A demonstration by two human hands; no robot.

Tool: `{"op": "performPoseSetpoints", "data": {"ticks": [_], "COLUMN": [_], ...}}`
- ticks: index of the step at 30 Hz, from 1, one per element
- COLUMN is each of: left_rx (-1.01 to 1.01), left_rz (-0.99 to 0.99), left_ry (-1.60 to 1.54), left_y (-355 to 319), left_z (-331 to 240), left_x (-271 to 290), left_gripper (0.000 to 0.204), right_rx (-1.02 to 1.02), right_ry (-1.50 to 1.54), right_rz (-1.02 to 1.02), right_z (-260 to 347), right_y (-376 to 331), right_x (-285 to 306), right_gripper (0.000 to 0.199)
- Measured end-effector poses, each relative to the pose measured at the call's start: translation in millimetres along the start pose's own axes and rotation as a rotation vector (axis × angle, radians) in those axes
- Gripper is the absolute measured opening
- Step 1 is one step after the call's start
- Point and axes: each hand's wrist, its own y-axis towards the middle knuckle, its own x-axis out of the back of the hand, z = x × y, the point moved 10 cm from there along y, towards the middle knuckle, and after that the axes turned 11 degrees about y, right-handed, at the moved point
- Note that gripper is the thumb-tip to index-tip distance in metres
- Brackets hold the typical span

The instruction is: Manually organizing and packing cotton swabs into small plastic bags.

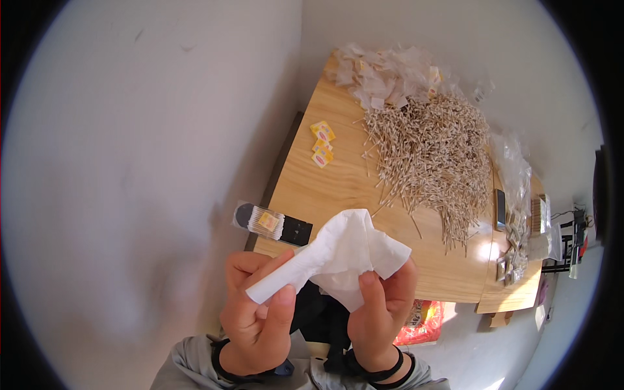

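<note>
A crumpled, partly folded white tissue (344, 250) is stretched between my two hands, above the near edge of the table. My left hand (260, 309) pinches its rolled left end between thumb and fingers. With thumb against fingers, my right hand (383, 305) grips the tissue's right side. Left of the tissue, a clear packet of cotton swabs (260, 221) with a yellow label lies at the table edge, next to a black flat object (297, 231). Part of that black object is hidden behind the tissue.
A large heap of loose cotton swabs (435, 156) covers the table's middle right. Behind it lie clear plastic bags (390, 75). Several yellow cards (322, 144) rest at the left. A phone-like dark object (500, 209) and filled packets (515, 260) sit at the right. Below is a red bag (422, 323).
</note>
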Motion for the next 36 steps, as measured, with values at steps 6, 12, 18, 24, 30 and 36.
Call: {"op": "performPoseSetpoints", "data": {"ticks": [6, 12, 18, 24, 30, 36], "left_rx": [0.028, -0.048, -0.111, 0.323, 0.372, 0.113], "left_rz": [-0.034, 0.016, 0.190, 0.185, 0.170, 0.263], "left_ry": [0.014, 0.221, -0.044, -0.410, -0.415, -0.306], "left_y": [1.3, 4.0, 0.7, -7.6, -11.5, -5.2], "left_z": [5.7, -3.6, 2.0, 41.8, 39.8, 16.7], "left_x": [2.0, -1.1, -26.2, -30.8, -23.3, -23.1], "left_gripper": [0.026, 0.027, 0.040, 0.034, 0.025, 0.016], "right_rx": [-0.203, 0.214, 0.456, 0.223, 0.263, -0.256], "right_ry": [0.219, -0.384, -0.628, -0.436, -0.229, 0.004], "right_rz": [-0.106, 0.021, 0.288, 0.423, 0.117, 0.202], "right_z": [-19.3, 12.4, 29.4, 21.8, 19.0, -6.1], "right_y": [1.4, -2.0, -14.5, -7.1, -6.6, 4.2], "right_x": [5.3, -0.9, -48.7, -51.9, -11.8, -16.7], "right_gripper": [0.041, 0.040, 0.047, 0.039, 0.046, 0.049]}}
